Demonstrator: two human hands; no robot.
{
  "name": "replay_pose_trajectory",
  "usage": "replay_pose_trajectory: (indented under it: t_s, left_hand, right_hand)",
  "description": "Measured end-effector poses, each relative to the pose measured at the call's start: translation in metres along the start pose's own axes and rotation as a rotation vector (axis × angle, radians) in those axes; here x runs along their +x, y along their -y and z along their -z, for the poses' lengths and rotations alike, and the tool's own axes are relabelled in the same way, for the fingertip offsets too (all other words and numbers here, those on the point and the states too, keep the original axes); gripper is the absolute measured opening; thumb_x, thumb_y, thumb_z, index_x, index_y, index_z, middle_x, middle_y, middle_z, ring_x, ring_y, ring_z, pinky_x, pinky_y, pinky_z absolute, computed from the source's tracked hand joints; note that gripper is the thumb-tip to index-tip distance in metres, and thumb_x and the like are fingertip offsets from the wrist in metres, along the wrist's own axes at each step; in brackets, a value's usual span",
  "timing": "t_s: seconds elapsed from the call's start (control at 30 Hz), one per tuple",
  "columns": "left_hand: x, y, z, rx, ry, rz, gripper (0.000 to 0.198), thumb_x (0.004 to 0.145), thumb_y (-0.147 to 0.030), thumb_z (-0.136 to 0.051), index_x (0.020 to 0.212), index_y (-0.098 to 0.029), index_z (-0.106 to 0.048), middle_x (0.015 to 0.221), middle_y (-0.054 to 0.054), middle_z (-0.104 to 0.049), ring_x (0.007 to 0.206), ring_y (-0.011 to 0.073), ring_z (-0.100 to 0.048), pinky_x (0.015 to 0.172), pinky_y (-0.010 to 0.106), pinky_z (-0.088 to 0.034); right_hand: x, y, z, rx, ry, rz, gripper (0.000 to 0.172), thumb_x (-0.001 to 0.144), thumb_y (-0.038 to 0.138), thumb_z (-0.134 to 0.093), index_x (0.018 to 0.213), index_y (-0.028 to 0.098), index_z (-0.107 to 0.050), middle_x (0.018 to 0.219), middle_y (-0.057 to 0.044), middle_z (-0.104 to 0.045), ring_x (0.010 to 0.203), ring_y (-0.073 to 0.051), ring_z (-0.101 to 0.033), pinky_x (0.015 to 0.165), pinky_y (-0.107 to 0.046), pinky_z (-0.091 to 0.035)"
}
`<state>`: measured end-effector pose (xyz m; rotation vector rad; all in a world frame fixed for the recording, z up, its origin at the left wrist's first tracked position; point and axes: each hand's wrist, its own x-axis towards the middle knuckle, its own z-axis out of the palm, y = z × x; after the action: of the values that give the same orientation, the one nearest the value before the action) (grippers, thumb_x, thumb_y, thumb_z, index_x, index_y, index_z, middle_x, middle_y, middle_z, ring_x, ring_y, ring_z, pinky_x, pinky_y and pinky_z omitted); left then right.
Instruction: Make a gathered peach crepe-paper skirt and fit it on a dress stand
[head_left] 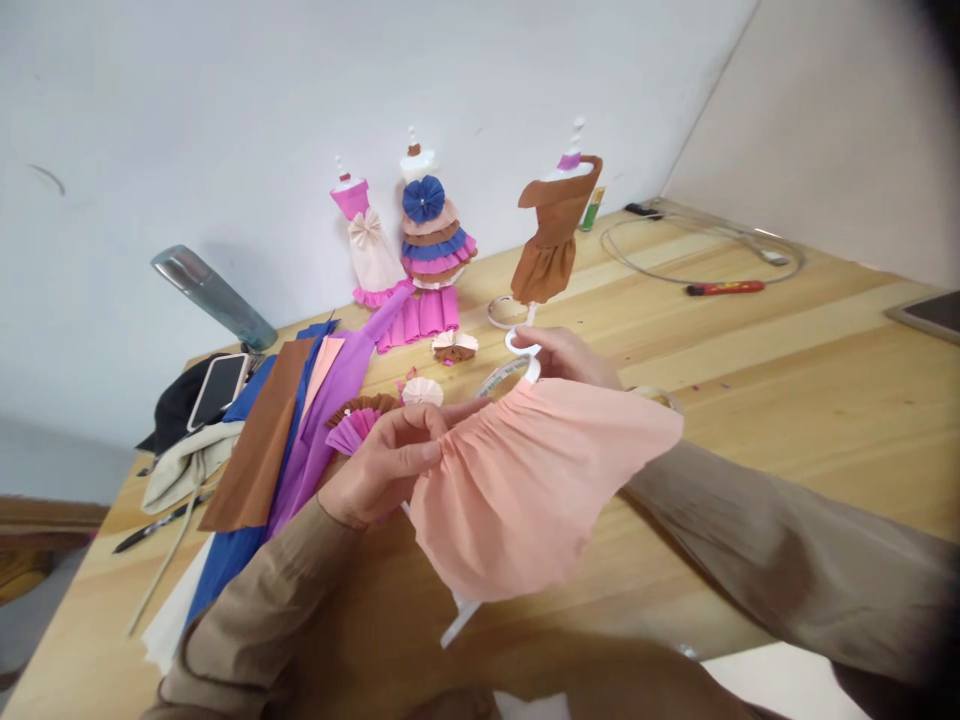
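Observation:
My left hand (394,455) pinches the gathered upper edge of a salmon-pink crepe paper skirt (532,490), thumb on the front. The skirt fans out downward and has a wavy lower edge. Behind its top edge is my right hand (574,358), fingers bent around a white curled strip (523,342) that meets the gathers; the paper hides part of this hand. Just behind the skirt lies a tape roll (501,378) with printing on it. A white narrow piece (461,622) sticks out below the skirt; I cannot tell what it belongs to.
Against the wall stand miniature dress forms in a pink dress (371,255), a tiered dress (435,240) and a brown dress (555,230). Crepe sheets (262,440), a phone (217,390) and a spray bottle (214,295) are left. A red cutter (724,288) and cable (637,265) lie right.

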<state>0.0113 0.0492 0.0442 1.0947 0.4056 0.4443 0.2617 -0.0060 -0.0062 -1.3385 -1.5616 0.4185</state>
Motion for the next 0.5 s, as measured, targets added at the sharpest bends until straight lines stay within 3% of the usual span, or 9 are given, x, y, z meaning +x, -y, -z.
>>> replay_pose_trajectory:
  t_s: [0.13, 0.2, 0.3, 0.37, 0.5]
  left_hand:
    - [-0.001, 0.002, -0.003, 0.000, 0.057, 0.032, 0.020, 0.076, -0.031, -0.079, 0.073, -0.018, -0.064, 0.130, 0.010, -0.065, 0.122, 0.0315, -0.059, 0.098, 0.042, -0.046]
    - [-0.002, 0.002, -0.005, 0.074, 0.028, 0.026, 0.017, 0.079, -0.030, -0.077, 0.075, -0.019, -0.064, 0.136, 0.010, -0.062, 0.127, 0.0318, -0.056, 0.099, 0.041, -0.044]
    - [-0.003, 0.000, -0.010, 0.297, -0.069, -0.029, 0.015, 0.082, -0.028, -0.073, 0.076, -0.018, -0.065, 0.137, 0.010, -0.059, 0.130, 0.0300, -0.052, 0.099, 0.036, -0.043]
    - [-0.004, -0.001, -0.015, 0.467, -0.139, -0.108, 0.014, 0.083, -0.027, -0.071, 0.076, -0.017, -0.065, 0.126, 0.011, -0.063, 0.119, 0.0268, -0.057, 0.096, 0.034, -0.043]
    - [-0.008, -0.001, -0.024, 0.709, -0.249, -0.202, 0.008, 0.082, -0.022, -0.069, 0.076, -0.018, -0.065, 0.081, 0.005, -0.065, 0.079, 0.0176, -0.059, 0.074, 0.028, -0.045]
  right_hand:
    - [-0.004, 0.020, -0.001, -0.061, -0.054, 0.117, 0.018, 0.093, 0.035, -0.055, 0.103, 0.025, -0.066, 0.100, -0.006, -0.063, 0.092, -0.023, -0.064, 0.082, -0.036, -0.051]
    - [-0.004, 0.023, 0.002, -0.091, -0.067, 0.083, 0.016, 0.094, 0.036, -0.055, 0.093, 0.025, -0.067, 0.093, -0.006, -0.064, 0.088, -0.023, -0.064, 0.079, -0.035, -0.051]
    - [-0.002, 0.021, 0.012, -0.115, -0.022, -0.001, 0.018, 0.094, 0.038, -0.054, 0.092, 0.028, -0.069, 0.095, -0.005, -0.067, 0.091, -0.024, -0.065, 0.080, -0.036, -0.052]
    - [-0.001, 0.018, 0.018, -0.112, 0.005, -0.022, 0.018, 0.093, 0.039, -0.056, 0.096, 0.030, -0.072, 0.102, -0.005, -0.069, 0.098, -0.027, -0.065, 0.088, -0.038, -0.052]
    - [-0.003, 0.013, 0.021, -0.128, -0.070, -0.018, 0.018, 0.089, 0.040, -0.063, 0.099, 0.032, -0.075, 0.108, -0.006, -0.071, 0.101, -0.030, -0.066, 0.093, -0.042, -0.052]
